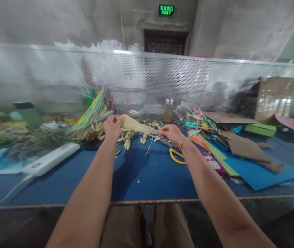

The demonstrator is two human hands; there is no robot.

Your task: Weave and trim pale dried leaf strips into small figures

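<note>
A pale yellow, leaf-like strip that looks like dried corn husk [138, 126] stretches between my two hands above the blue table. My left hand [113, 126] pinches its wider end. The narrow end is gripped in the fingertips of my right hand [171, 133], which has a gold bracelet at the wrist. Below the strip lie curled dry scraps [127, 143] of similar colour. Yellow-handled scissors [177, 156] rest on the table beside my right wrist, their blades partly hidden by that hand.
A white power strip [54, 158] with a cable lies at left, near a green bottle [28, 115] and a bundle of coloured stems [92, 108]. A clear bottle [168, 111] stands against the perforated metal screen [136, 75]. Blue card [255, 172] and brown cardboard [247, 148] cover the right.
</note>
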